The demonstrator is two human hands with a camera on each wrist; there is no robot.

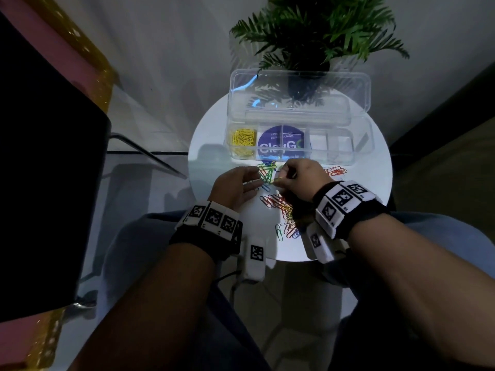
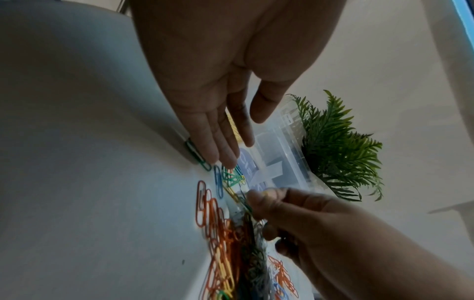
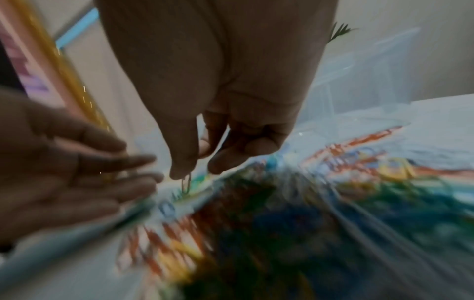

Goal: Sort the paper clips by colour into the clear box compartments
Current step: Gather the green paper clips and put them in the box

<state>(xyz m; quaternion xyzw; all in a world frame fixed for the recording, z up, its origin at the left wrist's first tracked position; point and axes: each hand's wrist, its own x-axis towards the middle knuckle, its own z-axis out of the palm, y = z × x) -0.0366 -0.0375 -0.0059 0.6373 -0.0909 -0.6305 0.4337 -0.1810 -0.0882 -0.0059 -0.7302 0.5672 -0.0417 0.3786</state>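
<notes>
A clear box (image 1: 334, 145) with its lid up stands at the back of the round white table (image 1: 209, 145). Yellow paper clips (image 1: 242, 140) fill its leftmost compartment. Loose clips lie in front of it: a green bunch (image 1: 266, 172), red ones (image 1: 273, 200) and more red at the right (image 1: 336, 171). My left hand (image 1: 235, 183) lies flat with straight fingers beside the green bunch (image 2: 232, 178). My right hand (image 1: 300, 178) pinches a green clip (image 3: 186, 185) between thumb and forefinger, just above the pile.
A potted fern (image 1: 316, 30) stands behind the box. A purple round label (image 1: 281, 143) shows through the box's middle compartments. A black object (image 1: 48, 170) fills the left side. The right wrist view is heavily blurred.
</notes>
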